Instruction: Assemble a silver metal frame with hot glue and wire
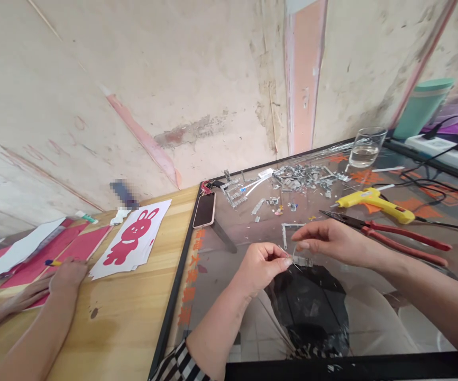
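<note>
My left hand [266,264] is closed in a pinch, holding thin wire-like strands whose ends stick out past the fingertips. Close beside it, my right hand [326,241] has its thumb and forefinger together at a slim pale strip that reaches toward the left fingertips. A small silvery piece [303,261] shows just beneath the right fingers; I cannot tell which hand bears it. Behind the hands an L-shaped grey metal frame piece [284,237] lies on the glossy dark tabletop [248,312]. Red-handled pliers [399,235] lie open-jawed just beyond my right wrist.
A heap of grey metal bits [304,177] spreads at the back, with a yellow glue gun [375,203], a glass of liquid [367,148] and a power strip [447,151] rightward. A phone [204,210] lies left. Another person's hands [68,275] work beside a rabbit print [134,235].
</note>
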`<action>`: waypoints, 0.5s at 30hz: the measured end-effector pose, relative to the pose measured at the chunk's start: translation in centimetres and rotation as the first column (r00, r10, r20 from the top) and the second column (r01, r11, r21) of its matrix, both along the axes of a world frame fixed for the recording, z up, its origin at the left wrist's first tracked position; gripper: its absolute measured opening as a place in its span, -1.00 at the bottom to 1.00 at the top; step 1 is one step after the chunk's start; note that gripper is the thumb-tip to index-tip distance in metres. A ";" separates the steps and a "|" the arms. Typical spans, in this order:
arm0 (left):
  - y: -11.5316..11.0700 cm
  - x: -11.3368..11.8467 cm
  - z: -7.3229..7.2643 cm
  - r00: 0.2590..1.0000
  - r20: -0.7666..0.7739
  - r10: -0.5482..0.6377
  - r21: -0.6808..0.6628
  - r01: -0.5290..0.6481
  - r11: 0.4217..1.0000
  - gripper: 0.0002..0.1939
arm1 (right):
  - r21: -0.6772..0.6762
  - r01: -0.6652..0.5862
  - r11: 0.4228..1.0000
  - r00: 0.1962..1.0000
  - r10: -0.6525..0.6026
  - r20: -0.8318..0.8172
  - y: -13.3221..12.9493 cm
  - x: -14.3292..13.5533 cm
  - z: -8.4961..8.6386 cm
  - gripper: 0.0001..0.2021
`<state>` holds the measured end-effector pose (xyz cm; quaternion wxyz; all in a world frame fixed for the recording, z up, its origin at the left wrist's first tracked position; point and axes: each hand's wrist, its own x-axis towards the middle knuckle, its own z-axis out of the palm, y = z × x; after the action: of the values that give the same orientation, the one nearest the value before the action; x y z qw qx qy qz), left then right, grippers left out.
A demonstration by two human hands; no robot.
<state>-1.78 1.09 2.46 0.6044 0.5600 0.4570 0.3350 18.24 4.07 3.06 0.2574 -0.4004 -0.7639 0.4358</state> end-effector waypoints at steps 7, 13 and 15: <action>0.2 -0.3 -0.1 0.984 0.174 0.028 -0.141 -0.004 0.990 -0.77 | 0.759 -0.121 0.640 0.991 0.033 0.130 -0.4 0.2 0.7 -0.76; 0.1 -0.3 -0.1 0.980 0.201 0.008 -0.155 0.024 0.988 -0.79 | 0.800 -0.235 0.552 0.970 0.083 0.228 -0.6 0.1 0.1 -0.82; 0.0 -0.2 0.0 0.983 0.182 0.012 -0.131 0.013 0.991 -0.80 | 0.799 -0.237 0.553 0.971 0.101 0.218 -0.5 0.1 -0.1 -0.83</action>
<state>-1.96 1.12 2.43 0.6793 0.4861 0.4208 0.3538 18.33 3.55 2.92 0.3136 -0.1908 -0.9299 0.0245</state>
